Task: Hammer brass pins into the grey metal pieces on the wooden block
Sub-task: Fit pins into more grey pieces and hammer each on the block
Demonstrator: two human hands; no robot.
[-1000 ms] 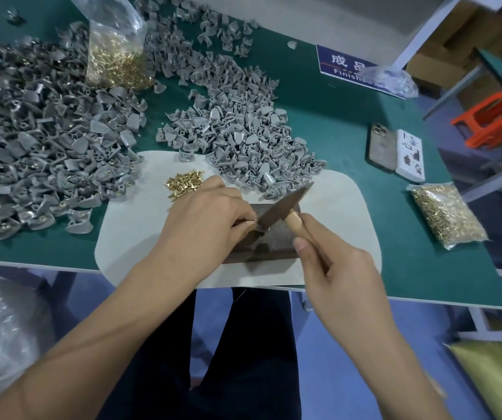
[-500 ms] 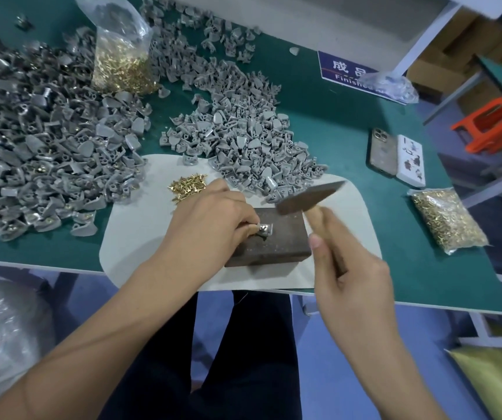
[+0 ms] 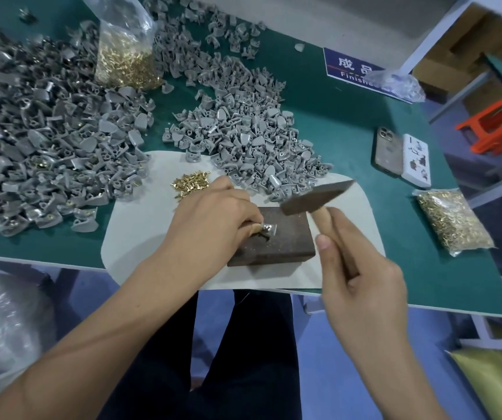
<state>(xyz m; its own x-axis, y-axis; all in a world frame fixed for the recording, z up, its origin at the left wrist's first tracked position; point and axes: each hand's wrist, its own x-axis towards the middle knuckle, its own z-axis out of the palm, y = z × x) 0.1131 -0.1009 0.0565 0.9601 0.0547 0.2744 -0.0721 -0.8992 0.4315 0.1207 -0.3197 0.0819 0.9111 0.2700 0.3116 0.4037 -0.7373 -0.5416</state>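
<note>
- My left hand point(image 3: 213, 221) rests on the near-left part of the wooden block point(image 3: 277, 241), fingertips pinching a small grey metal piece point(image 3: 269, 230) down on the block's top face; whether a pin sits in it, I cannot tell.
- My right hand point(image 3: 361, 286) is wrapped round the wooden handle of the hammer point(image 3: 316, 197), thumb laid along the shaft. The dark head hangs in the air above the block's far right corner, apart from the piece.
- The block sits on a pale mat point(image 3: 140, 237), whose near edge overhangs the near edge of the green table point(image 3: 349, 116). The block's near side lies close to that edge.
- Loose brass pins point(image 3: 190, 183) lie in a small heap on the mat, just beyond my left hand.
- A big pile of grey pieces point(image 3: 249, 137) spills onto the mat's far edge, near the hammer head. A second, darker pile point(image 3: 40, 140) fills the table's left side.
- There is bare mat to the left of my left wrist and to the right of the block.
- A bag of pins point(image 3: 125, 59) stands at the back between the piles; another bag point(image 3: 452, 222) lies flat at the right, near the table's edge.
- Two phones point(image 3: 401, 154) lie side by side past the mat's right end, with open green table around them.
- A blue sign point(image 3: 349, 66) stands at the back.
</note>
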